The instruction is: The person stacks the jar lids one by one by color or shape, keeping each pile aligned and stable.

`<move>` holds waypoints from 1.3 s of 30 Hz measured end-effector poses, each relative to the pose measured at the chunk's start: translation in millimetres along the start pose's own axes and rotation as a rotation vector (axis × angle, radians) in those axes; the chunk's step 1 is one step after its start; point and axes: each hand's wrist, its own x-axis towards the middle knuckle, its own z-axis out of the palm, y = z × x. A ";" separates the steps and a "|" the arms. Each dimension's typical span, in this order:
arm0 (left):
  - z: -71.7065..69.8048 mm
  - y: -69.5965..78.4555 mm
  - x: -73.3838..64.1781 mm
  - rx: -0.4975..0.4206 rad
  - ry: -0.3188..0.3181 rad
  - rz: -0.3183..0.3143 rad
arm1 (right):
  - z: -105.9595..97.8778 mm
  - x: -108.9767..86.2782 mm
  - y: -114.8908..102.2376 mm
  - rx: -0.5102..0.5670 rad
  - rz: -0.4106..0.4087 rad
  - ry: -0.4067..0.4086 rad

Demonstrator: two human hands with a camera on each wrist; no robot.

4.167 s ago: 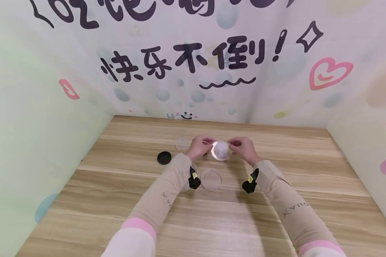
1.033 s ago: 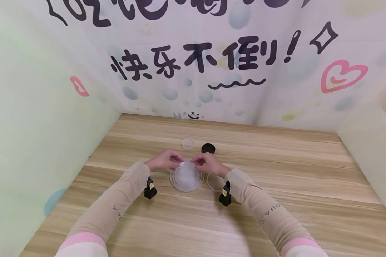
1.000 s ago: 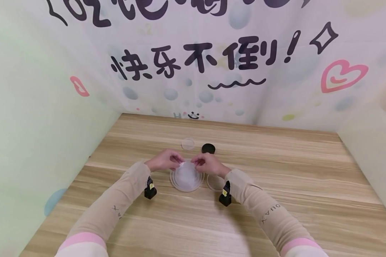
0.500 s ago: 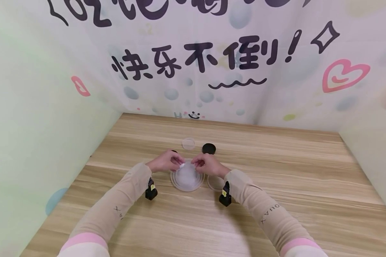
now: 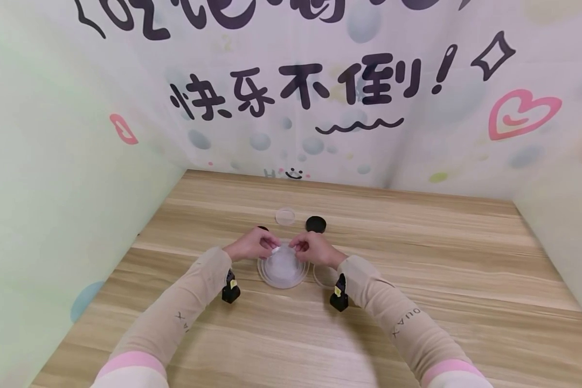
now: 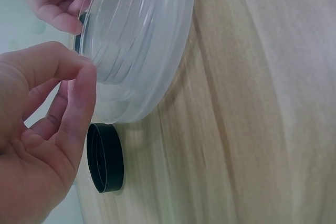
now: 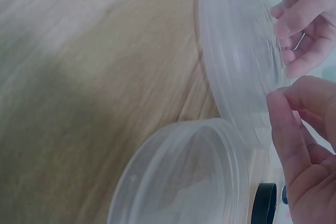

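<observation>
A stack of round clear plastic lids (image 5: 282,277), larger ones beneath smaller, lies on the wooden table in the head view. My left hand (image 5: 254,244) is at its far left edge, thumb and forefinger pinching the rim of the top clear lid (image 6: 102,40). Opposite, my right hand (image 5: 317,249) pinches the same rim at the far right. In the right wrist view the fingertips of both hands meet that thin rim, close over the layers below. Another clear lid (image 7: 178,182) lies separately beside the stack, partly under my right wrist in the head view.
Behind my right hand sits a black lid (image 5: 316,224). A second black lid (image 6: 105,158) stands by my left hand, mostly hidden in the head view. Farther back lies a small clear disc (image 5: 285,216). A printed cloth wall (image 5: 291,145) closes off the table's rear.
Since the oldest frame, both hands have brought the clear lid leftward and nearer, onto the stack. Over the last second the hands have barely moved; the head view shifts slightly.
</observation>
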 end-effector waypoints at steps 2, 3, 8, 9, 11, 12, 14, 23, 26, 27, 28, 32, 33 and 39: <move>0.7 -0.5 0.9 0.002 0.003 -0.005 | 0.3 0.3 0.4 -0.003 0.001 -0.001; 1.1 -0.9 1.4 0.002 0.004 -0.006 | 0.4 0.3 0.5 -0.005 0.001 -0.001; 2.7 -1.6 2.2 -0.014 0.015 -0.014 | 0.2 -0.8 0.1 0.007 0.004 0.002; 2.9 -2.0 2.3 -0.016 0.017 -0.013 | 0.2 -1.1 0.0 0.010 0.006 0.003; 3.3 -2.9 2.5 -0.025 0.022 -0.009 | 0.0 -1.4 -0.2 0.020 0.015 0.004; 3.4 -3.6 2.7 -0.030 0.025 -0.007 | -0.1 -1.5 -0.1 0.024 0.015 0.003; 3.6 -5.2 2.9 -0.039 0.029 -0.003 | -0.4 -1.8 0.4 0.034 0.014 0.003; 2.3 -7.4 1.7 -0.063 0.062 -0.037 | -4.8 -3.1 1.2 0.042 0.003 0.028; 1.3 -7.9 1.5 -0.074 0.077 -0.032 | -7.3 -4.7 1.8 0.040 -0.012 0.049; 1.1 -7.6 1.6 -0.079 0.081 -0.028 | -8.3 -5.2 2.0 0.043 -0.017 0.056; 0.9 -7.2 1.8 -0.083 0.085 -0.024 | -9.4 -5.8 2.2 0.045 -0.018 0.064; 1.5 -3.3 3.6 -0.086 0.102 -0.004 | -14.8 -8.6 3.3 0.043 -0.004 0.090; 2.1 -1.8 4.3 -0.083 0.104 0.003 | -16.4 -9.7 3.3 0.046 0.002 0.094; 8.6 8.7 10.5 -0.077 0.101 0.060 | -25.7 -18.7 5.5 0.053 0.020 0.127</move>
